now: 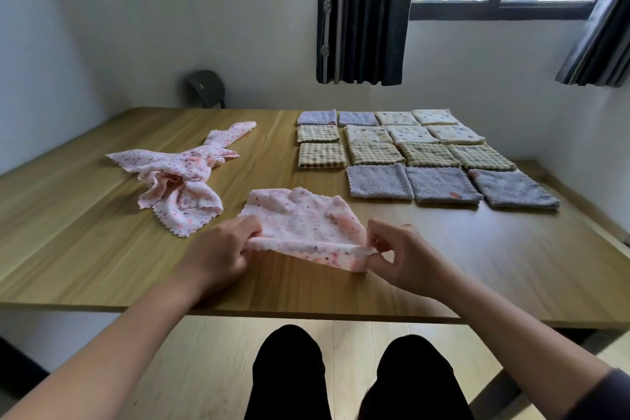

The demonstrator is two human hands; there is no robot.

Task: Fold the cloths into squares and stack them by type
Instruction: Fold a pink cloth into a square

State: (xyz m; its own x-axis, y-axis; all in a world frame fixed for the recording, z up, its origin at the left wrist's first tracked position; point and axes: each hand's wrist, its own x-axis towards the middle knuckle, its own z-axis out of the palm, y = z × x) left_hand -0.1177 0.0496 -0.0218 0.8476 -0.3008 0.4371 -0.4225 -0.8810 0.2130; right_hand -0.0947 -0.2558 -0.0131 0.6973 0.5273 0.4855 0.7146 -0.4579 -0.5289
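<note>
A pink dotted cloth (303, 222) lies in front of me on the wooden table (85, 249), its near edge lifted off the surface. My left hand (218, 252) pinches the near left corner and my right hand (399, 256) pinches the near right corner. To the left sit crumpled pink dotted cloths (180, 177), unfolded. At the right lie folded squares in rows: grey ones (443, 184) nearest, checked ones (375, 153) behind them, cream dotted ones (409, 133) further back, and lilac-grey ones (317, 118) at the far edge.
A dark chair back (206, 87) stands behind the table's far left edge. Dark curtains (361, 10) hang by a window on the back wall. My knees (354, 375) show below the table's near edge.
</note>
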